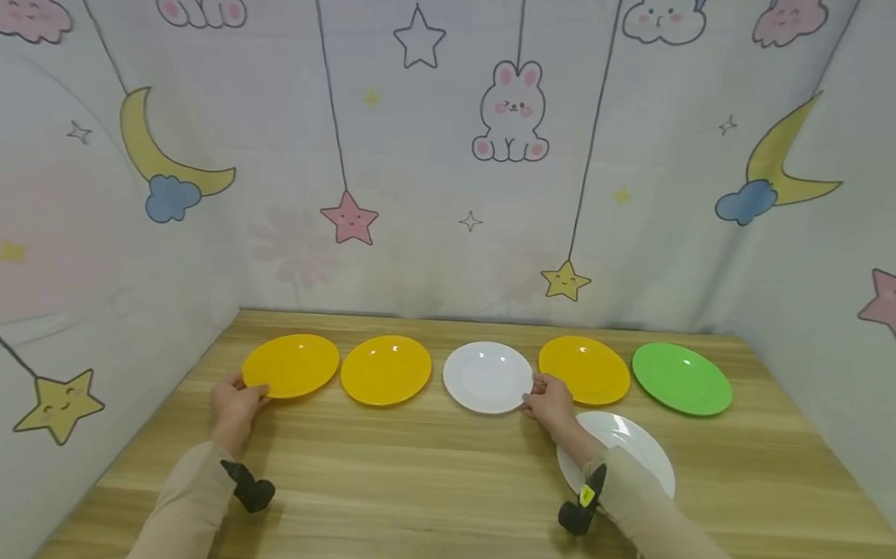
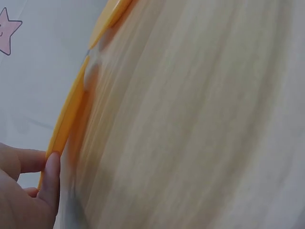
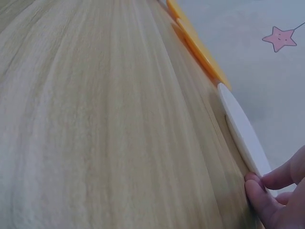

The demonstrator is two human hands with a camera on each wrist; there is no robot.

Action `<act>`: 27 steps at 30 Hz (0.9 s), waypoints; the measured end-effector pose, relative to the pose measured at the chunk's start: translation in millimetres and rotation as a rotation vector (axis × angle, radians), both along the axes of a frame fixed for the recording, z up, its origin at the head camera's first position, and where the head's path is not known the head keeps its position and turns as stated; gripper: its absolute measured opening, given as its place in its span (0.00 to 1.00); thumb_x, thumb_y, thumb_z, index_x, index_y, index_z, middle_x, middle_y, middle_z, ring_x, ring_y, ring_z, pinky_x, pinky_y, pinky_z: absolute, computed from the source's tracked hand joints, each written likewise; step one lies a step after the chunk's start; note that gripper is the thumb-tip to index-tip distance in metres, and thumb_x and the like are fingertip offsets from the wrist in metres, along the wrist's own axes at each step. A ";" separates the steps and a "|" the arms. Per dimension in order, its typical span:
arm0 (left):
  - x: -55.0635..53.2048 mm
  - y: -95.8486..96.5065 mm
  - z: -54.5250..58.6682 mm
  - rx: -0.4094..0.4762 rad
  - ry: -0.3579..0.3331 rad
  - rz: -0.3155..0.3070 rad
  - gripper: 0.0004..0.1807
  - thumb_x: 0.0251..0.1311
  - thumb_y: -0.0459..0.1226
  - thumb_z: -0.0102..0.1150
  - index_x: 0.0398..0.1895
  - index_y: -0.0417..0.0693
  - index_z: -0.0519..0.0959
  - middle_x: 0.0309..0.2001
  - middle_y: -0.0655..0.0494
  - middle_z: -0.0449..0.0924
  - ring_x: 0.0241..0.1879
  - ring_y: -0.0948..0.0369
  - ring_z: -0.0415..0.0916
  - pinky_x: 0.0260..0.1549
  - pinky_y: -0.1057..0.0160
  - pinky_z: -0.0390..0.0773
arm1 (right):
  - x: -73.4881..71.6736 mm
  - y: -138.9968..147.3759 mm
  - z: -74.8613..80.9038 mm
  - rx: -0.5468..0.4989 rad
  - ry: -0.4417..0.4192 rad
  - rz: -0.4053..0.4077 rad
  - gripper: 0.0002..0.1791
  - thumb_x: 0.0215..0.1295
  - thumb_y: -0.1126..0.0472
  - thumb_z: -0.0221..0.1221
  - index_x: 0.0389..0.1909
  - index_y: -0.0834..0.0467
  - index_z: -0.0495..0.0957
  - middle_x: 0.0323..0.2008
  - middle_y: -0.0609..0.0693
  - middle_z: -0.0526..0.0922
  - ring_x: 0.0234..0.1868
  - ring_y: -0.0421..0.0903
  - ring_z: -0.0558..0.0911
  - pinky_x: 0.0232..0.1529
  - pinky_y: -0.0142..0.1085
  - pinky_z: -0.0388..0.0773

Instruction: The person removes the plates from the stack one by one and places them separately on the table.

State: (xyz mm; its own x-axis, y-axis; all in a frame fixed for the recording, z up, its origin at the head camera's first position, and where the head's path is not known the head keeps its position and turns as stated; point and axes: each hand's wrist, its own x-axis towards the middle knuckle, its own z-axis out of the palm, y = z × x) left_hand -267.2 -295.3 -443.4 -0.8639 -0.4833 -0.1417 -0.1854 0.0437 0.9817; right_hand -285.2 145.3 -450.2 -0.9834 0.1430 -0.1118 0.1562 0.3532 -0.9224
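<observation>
At the far left of the row, my left hand [image 1: 236,404] pinches the near left rim of a yellow plate [image 1: 291,366]. The left wrist view shows thumb and fingers on either side of that plate's edge [image 2: 69,112]. My right hand [image 1: 551,403] grips the right rim of a white plate [image 1: 488,377] in the middle of the row. In the right wrist view, the fingers pinch the edge of this white plate [image 3: 245,131]. Below my right forearm lies another white plate [image 1: 639,448], partly hidden by the arm.
A second yellow plate [image 1: 386,370] lies between the two held plates. Right of the middle are another yellow plate [image 1: 587,371] and a green plate [image 1: 681,379]. All lie on a wooden table [image 1: 393,494], with a patterned cloth [image 1: 438,162] hanging behind and at both sides.
</observation>
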 end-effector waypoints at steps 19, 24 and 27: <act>0.0 -4.5 -6.3 -0.347 -0.083 -0.045 0.26 0.50 0.28 0.56 0.51 0.18 0.65 0.37 0.35 0.72 0.17 0.72 0.67 0.18 0.77 0.73 | -4.4 2.6 2.3 -0.144 -0.104 -0.024 0.30 0.55 0.76 0.54 0.61 0.71 0.59 0.42 0.64 0.70 0.21 0.40 0.78 0.26 0.32 0.80; 1.7 -6.0 -5.5 -0.440 -0.133 -0.056 0.25 0.52 0.33 0.58 0.48 0.21 0.67 0.33 0.39 0.75 0.19 0.67 0.68 0.18 0.74 0.70 | -3.0 2.0 4.6 -0.189 -0.155 -0.018 0.32 0.56 0.73 0.53 0.63 0.69 0.57 0.48 0.66 0.71 0.21 0.41 0.78 0.27 0.33 0.80; 1.8 -6.1 -4.0 -0.439 -0.146 -0.059 0.28 0.53 0.35 0.58 0.51 0.21 0.66 0.38 0.34 0.73 0.22 0.64 0.70 0.18 0.75 0.70 | -3.1 2.7 5.6 -0.213 -0.165 -0.012 0.32 0.57 0.73 0.53 0.64 0.69 0.56 0.48 0.66 0.72 0.22 0.40 0.78 0.27 0.32 0.80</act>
